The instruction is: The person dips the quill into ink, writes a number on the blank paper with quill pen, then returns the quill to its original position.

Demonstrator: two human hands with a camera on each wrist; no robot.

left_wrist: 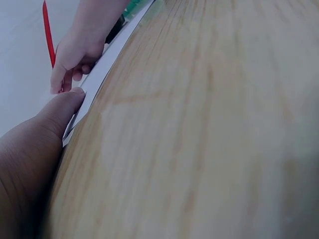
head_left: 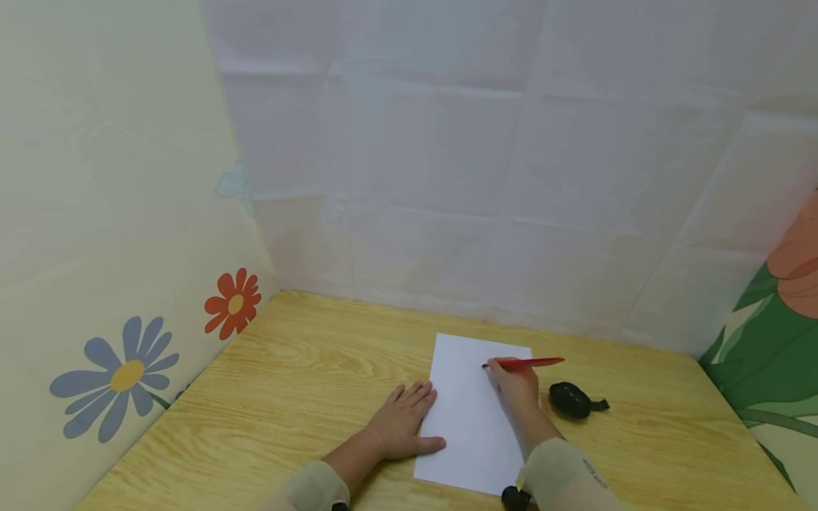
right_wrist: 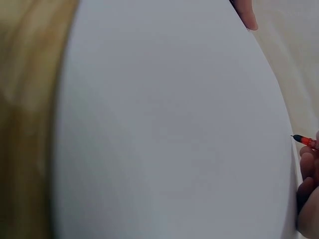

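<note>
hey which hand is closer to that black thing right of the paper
Right. The right hand is just left of the black thing; the left hand is farther off, at the left edge of the paper.

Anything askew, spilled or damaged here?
Nothing spilled or damaged that I can see. The white paper looks intact, left hand at its edge, right hand holding a red pen. Only the pale backdrop looks slightly off: fold creases cross it.

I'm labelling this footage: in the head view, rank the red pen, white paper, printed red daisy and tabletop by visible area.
1. Tabletop
2. White paper
3. Red daisy
4. Red pen
</note>
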